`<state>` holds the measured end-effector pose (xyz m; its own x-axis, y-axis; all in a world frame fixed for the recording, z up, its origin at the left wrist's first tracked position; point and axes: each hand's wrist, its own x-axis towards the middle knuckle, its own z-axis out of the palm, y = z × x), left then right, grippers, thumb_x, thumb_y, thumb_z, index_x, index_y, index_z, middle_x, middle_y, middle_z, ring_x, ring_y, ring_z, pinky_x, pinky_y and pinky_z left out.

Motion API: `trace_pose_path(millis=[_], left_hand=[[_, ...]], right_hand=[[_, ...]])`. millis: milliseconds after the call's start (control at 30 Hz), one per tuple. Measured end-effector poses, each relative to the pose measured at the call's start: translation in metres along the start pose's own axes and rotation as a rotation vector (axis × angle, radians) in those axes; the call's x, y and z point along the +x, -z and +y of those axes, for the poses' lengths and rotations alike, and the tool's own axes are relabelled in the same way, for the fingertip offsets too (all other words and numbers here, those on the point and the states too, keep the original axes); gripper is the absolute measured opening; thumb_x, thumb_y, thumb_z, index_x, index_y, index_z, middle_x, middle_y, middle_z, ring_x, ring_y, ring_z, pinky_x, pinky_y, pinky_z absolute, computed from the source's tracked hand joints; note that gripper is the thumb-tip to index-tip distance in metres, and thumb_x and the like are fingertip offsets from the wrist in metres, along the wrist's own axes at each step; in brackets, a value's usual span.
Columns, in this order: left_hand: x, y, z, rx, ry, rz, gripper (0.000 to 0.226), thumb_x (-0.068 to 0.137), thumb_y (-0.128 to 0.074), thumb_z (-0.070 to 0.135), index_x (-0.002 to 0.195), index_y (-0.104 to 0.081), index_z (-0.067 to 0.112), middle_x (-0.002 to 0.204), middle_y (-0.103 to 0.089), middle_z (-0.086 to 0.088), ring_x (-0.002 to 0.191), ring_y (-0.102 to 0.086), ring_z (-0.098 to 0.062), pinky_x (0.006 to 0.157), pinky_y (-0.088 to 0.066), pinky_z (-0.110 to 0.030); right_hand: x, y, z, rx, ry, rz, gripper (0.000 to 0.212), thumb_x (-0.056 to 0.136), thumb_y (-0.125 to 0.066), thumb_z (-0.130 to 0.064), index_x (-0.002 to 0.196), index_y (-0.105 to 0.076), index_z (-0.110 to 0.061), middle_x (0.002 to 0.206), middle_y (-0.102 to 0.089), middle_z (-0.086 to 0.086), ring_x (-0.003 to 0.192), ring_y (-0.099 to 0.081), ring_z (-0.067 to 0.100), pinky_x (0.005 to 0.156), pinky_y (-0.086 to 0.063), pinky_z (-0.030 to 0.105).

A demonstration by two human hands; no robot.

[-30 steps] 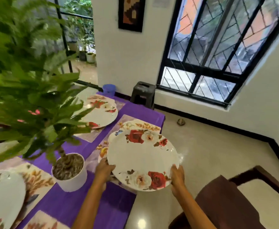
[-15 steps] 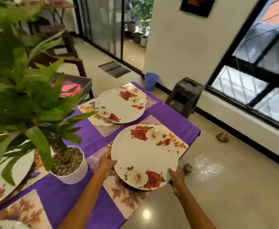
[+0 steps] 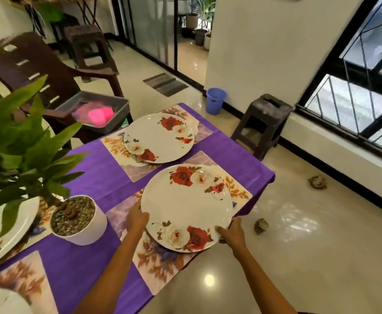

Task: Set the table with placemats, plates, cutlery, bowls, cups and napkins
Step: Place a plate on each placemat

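A white plate with red roses (image 3: 186, 207) lies over a floral placemat (image 3: 162, 266) at the near right edge of the purple-clothed table (image 3: 95, 173). My left hand (image 3: 136, 217) grips its left rim and my right hand (image 3: 230, 231) grips its near right rim. A second rose plate (image 3: 158, 138) rests on another placemat (image 3: 117, 143) at the far end. A third plate (image 3: 6, 227) sits at the left, half hidden by leaves, and part of another shows at the bottom left corner (image 3: 2, 300).
A potted plant in a white pot (image 3: 79, 219) stands in the table's middle, its leaves covering the left. A brown chair (image 3: 38, 71) holds a grey tray (image 3: 99, 112) beyond the table. A dark stool (image 3: 262, 123) and blue bucket (image 3: 216, 100) stand on the floor.
The plate has come down over the near right placemat, both hands still on its rim. My view has swung left and down, showing more of the table and the chair.
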<state>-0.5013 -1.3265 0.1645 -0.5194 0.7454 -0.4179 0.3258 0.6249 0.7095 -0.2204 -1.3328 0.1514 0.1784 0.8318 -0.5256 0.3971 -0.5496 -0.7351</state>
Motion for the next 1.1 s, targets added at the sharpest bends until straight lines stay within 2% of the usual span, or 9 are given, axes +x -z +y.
trace_pose_path(millis=[167, 333, 400, 533, 667, 800, 933, 1000, 1100], left_hand=[[-0.007, -0.004, 0.008, 0.250, 0.002, 0.078, 0.041, 0.082, -0.058, 0.006, 0.123, -0.054, 0.004, 0.125, -0.051, -0.024, 0.112, -0.050, -0.040, 0.088, -0.046, -0.046], [-0.021, -0.019, 0.014, 0.456, -0.166, 0.207, 0.058, 0.086, -0.062, 0.016, 0.136, -0.037, 0.002, 0.144, -0.033, -0.023, 0.134, -0.028, -0.040, 0.109, -0.026, -0.052], [-0.029, -0.036, 0.020, 0.450, -0.322, 0.238, 0.059, 0.089, -0.059, 0.019, 0.140, -0.034, 0.002, 0.149, -0.029, -0.022, 0.139, -0.022, -0.039, 0.112, -0.016, -0.054], [-0.054, -0.087, 0.059, 0.450, -0.782, 0.256, 0.051, 0.096, -0.039, 0.034, 0.138, -0.036, 0.006, 0.141, -0.041, -0.023, 0.134, -0.036, -0.038, 0.112, -0.017, -0.053], [-0.073, -0.153, 0.124, 0.471, -0.996, 0.109, 0.056, 0.093, -0.033, 0.040, 0.141, -0.028, 0.011, 0.141, -0.038, -0.017, 0.133, -0.032, -0.034, 0.116, -0.010, -0.045], [-0.083, -0.212, 0.184, 0.498, -1.064, -0.038, 0.053, 0.091, -0.035, 0.037, 0.137, -0.036, 0.010, 0.140, -0.047, -0.015, 0.133, -0.036, -0.030, 0.115, -0.014, -0.046], [-0.091, -0.262, 0.226, 0.637, -0.992, -0.223, 0.052, 0.091, -0.031, 0.033, 0.134, -0.044, 0.005, 0.136, -0.051, -0.018, 0.126, -0.049, -0.034, 0.104, -0.031, -0.055], [-0.085, -0.283, 0.246, 0.780, -1.019, -0.243, 0.052, 0.097, -0.027, 0.030, 0.140, -0.039, 0.004, 0.147, -0.038, -0.019, 0.136, -0.036, -0.033, 0.110, -0.024, -0.052], [-0.073, -0.324, 0.280, 0.816, -0.963, -0.259, 0.056, 0.102, -0.021, 0.031, 0.150, -0.004, 0.007, 0.158, 0.000, -0.014, 0.146, 0.001, -0.029, 0.117, 0.001, -0.045]], right_hand=[[-0.004, 0.003, -0.005, -0.108, -0.007, -0.024, 0.049, 0.086, -0.066, -0.022, 0.115, -0.027, -0.011, 0.118, -0.052, 0.010, 0.096, -0.062, 0.030, 0.065, -0.058, 0.035], [-0.003, 0.004, -0.005, -0.136, 0.110, 0.038, 0.064, 0.081, -0.073, -0.028, 0.128, -0.032, -0.010, 0.128, -0.048, 0.009, 0.118, -0.052, 0.028, 0.073, -0.050, 0.025], [-0.004, 0.005, -0.002, -0.166, 0.183, 0.185, 0.067, 0.081, -0.072, -0.035, 0.133, -0.036, -0.013, 0.131, -0.042, 0.009, 0.124, -0.044, 0.026, 0.090, -0.046, 0.035], [-0.006, 0.011, -0.016, -0.093, 0.406, 0.387, 0.057, 0.089, -0.052, -0.049, 0.132, -0.040, -0.014, 0.135, -0.042, 0.008, 0.120, -0.044, 0.022, 0.099, -0.045, 0.038], [0.011, 0.041, -0.032, 0.005, 0.482, 0.409, 0.090, 0.078, -0.026, -0.080, 0.139, -0.037, -0.015, 0.139, -0.037, -0.003, 0.124, -0.039, 0.012, 0.105, -0.036, 0.030], [0.052, 0.092, -0.032, -0.044, 0.455, 0.537, 0.049, 0.095, -0.040, -0.046, 0.136, -0.041, -0.019, 0.139, -0.044, 0.004, 0.127, -0.045, 0.020, 0.103, -0.043, 0.046], [0.089, 0.154, -0.035, -0.142, 0.336, 0.608, 0.050, 0.096, -0.041, -0.035, 0.140, -0.039, -0.012, 0.142, -0.043, 0.010, 0.131, -0.041, 0.025, 0.110, -0.035, 0.041], [0.111, 0.180, -0.042, -0.190, 0.263, 0.605, 0.050, 0.098, -0.044, -0.032, 0.143, -0.034, -0.014, 0.148, -0.036, 0.008, 0.137, -0.034, 0.025, 0.114, -0.029, 0.039], [0.151, 0.215, -0.045, -0.252, 0.201, 0.611, 0.050, 0.099, -0.042, -0.032, 0.145, -0.030, -0.015, 0.151, -0.033, 0.007, 0.140, -0.030, 0.023, 0.116, -0.023, 0.039]])
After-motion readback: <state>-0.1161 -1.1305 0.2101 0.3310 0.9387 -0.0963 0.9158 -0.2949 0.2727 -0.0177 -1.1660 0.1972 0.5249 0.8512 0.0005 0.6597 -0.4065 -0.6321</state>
